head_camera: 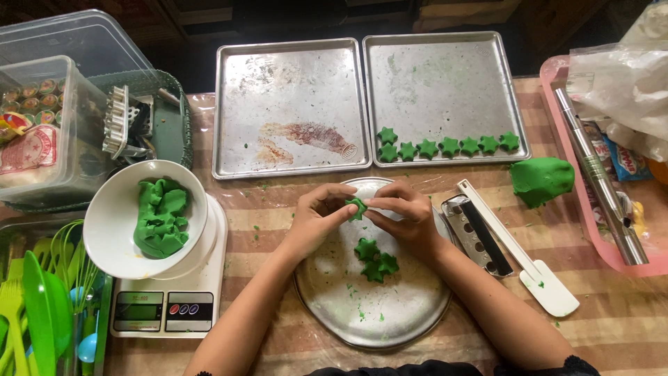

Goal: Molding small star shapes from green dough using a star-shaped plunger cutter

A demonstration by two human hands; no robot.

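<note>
Head cam: both hands' fingers pinch green dough star point(357, 207) over round tray point(403, 317), striped tablecloth point(612, 313).

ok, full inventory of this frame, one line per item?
green star-shaped dough pieces: seven, right metal baking tray
left metal baking tray: one, silver, stained
round metal plate: one, holding three green dough stars
white bowl: one, with green dough scraps, on white digital scale
green dough lump: one, right of the trays
white plastic spatula: one, right of the plate
steel rolling pin: one, in pink tray
left hand, right hand: joint grip on one green dough star
</note>
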